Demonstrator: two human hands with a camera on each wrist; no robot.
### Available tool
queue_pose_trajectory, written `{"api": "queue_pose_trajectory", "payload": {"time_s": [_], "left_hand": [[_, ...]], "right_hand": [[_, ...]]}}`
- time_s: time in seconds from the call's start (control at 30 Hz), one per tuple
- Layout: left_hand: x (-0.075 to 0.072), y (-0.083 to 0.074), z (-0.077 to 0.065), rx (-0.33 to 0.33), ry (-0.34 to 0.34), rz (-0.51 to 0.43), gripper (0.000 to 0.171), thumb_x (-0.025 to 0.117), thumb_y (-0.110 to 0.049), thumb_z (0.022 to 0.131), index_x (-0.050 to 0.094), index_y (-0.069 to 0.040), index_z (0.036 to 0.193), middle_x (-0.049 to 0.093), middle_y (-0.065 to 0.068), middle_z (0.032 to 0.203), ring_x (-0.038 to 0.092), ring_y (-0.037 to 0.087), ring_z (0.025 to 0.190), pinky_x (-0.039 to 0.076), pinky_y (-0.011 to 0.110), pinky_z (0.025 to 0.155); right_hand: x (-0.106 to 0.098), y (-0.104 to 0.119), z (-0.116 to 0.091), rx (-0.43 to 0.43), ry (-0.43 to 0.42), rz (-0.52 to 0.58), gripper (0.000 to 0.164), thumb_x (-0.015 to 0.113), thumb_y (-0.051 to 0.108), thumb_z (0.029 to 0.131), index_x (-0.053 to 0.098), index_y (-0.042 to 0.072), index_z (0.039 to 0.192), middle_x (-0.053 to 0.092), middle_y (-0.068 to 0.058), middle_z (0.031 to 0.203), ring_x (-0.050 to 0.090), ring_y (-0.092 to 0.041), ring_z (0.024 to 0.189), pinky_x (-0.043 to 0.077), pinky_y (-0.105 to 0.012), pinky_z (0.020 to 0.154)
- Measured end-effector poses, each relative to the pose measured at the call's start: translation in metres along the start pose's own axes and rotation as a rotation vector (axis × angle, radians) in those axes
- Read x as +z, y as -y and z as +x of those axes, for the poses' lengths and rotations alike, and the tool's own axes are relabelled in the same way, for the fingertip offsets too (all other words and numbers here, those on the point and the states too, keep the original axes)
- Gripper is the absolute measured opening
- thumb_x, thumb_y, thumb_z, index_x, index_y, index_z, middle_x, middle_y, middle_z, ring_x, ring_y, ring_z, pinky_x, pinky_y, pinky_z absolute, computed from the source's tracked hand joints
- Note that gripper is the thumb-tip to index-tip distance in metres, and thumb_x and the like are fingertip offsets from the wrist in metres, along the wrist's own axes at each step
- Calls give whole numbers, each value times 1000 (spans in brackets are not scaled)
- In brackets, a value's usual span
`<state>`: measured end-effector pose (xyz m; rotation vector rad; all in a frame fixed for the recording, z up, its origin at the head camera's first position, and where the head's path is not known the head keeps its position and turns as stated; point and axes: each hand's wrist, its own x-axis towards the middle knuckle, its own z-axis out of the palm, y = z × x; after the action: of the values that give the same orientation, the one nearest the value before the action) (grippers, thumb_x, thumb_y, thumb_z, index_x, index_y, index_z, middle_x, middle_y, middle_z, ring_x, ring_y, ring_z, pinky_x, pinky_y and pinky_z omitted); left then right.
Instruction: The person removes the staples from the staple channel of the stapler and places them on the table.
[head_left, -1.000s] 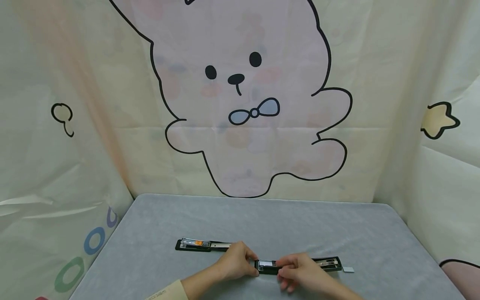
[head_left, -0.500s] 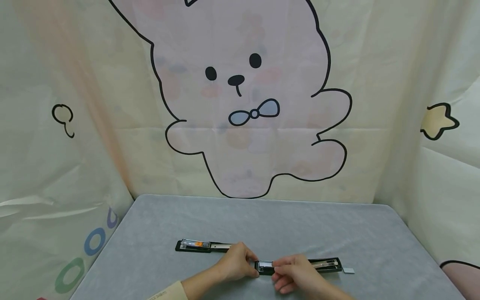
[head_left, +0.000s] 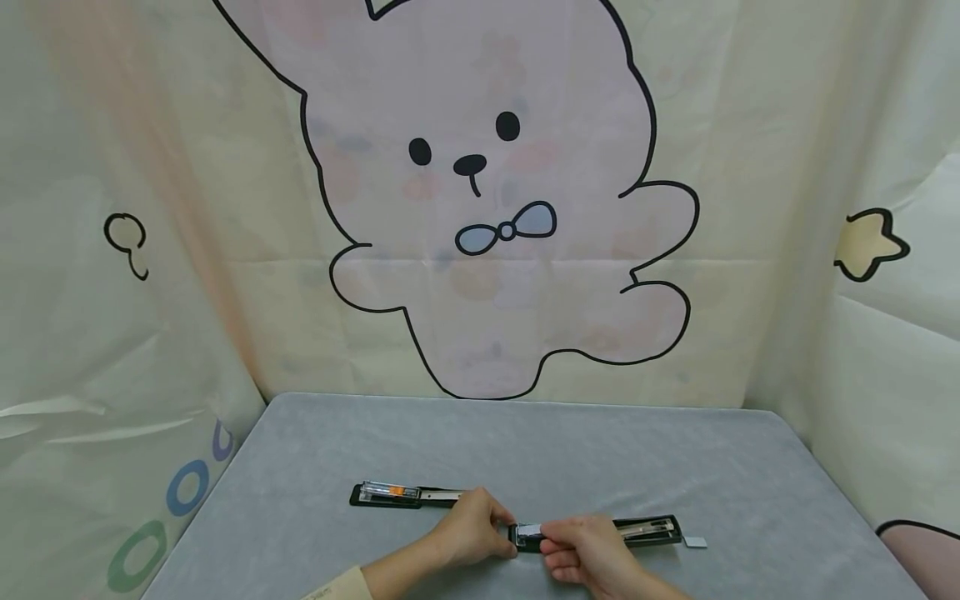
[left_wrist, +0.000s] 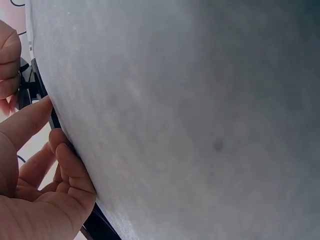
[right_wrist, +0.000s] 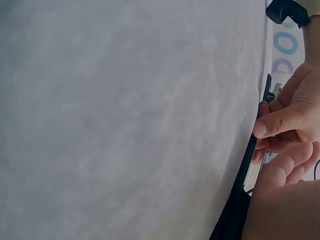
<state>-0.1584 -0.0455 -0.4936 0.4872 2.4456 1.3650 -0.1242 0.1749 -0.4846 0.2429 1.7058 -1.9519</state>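
In the head view a long black stapler [head_left: 648, 530] lies opened flat, a metal channel along its right part and a silvery strip [head_left: 528, 530] in its left end. My left hand [head_left: 472, 525] grips that left end between thumb and fingers. The right hand [head_left: 588, 550] has its thumb and forefinger together on the stapler just right of the silvery strip, the other fingers curled under. What lies between these fingertips is hidden. Both wrist views look low along the cloth, with the left hand [left_wrist: 50, 175] and right hand [right_wrist: 290, 170] at the stapler's dark edge.
Behind the left hand lies a second opened black stapler [head_left: 386, 495] with a clear part and an orange piece; its right end is hidden. A small white piece [head_left: 695, 542] sits at the right end of the near stapler. Grey cloth [head_left: 525, 450] covers the table.
The right hand has slid a little left along the stapler, and its fingers have drawn in more. The left hand keeps its hold on the end. The head view has shifted slightly.
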Motion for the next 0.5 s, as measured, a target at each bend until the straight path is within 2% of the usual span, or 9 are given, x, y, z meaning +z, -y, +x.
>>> {"api": "queue_pose_trajectory", "payload": {"time_s": [0.5], "left_hand": [[-3,0,0,-24,31,-22,26,89,3,68,82,1,94,55,-5,53,43,6,48,30,22,47]], "right_hand": [[7,2,1,20,46,28,17,64,12,102,67,-2,110,70,0,78,67,-6,65,56,-23,64]]}}
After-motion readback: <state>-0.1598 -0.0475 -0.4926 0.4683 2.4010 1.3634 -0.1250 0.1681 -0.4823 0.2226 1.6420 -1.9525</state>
